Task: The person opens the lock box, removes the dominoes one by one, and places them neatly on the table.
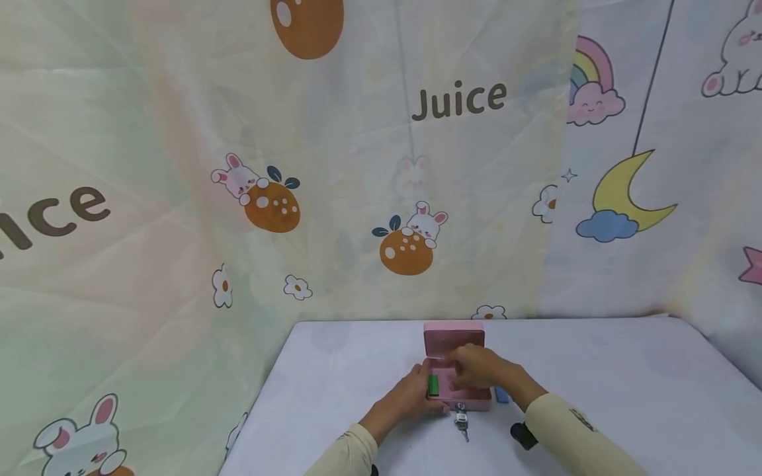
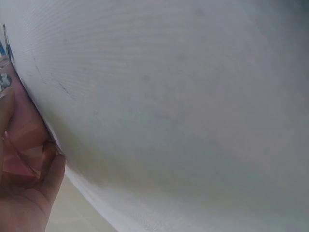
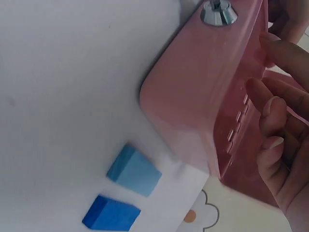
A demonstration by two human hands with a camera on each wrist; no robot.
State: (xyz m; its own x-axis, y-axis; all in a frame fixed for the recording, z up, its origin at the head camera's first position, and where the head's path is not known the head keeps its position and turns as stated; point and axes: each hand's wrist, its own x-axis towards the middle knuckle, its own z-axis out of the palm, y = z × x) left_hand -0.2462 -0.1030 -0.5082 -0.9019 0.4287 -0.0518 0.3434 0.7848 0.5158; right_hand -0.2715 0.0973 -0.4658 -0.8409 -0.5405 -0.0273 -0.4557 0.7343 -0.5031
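Observation:
A pink lidded cash box [image 1: 476,399] stands on the white table with its lid raised toward the wall. My left hand [image 1: 407,395] grips the box's left side, thumb near the front corner; in the left wrist view its fingers lie along the pink wall. A green block [image 1: 433,385] is inside the box at the left. My right hand [image 1: 479,365] reaches in over the right side. Its fingers [image 3: 285,55] are loosely bent in the right wrist view, and I see nothing held between them. Keys [image 1: 461,423] hang from the front lock [image 3: 219,13].
Right of the box, a light blue block [image 3: 135,170] and a darker blue block [image 3: 112,213] lie on the table [image 1: 625,383]. A small black object [image 1: 524,436] is by the right sleeve. Printed fabric [image 1: 357,132] forms the wall behind.

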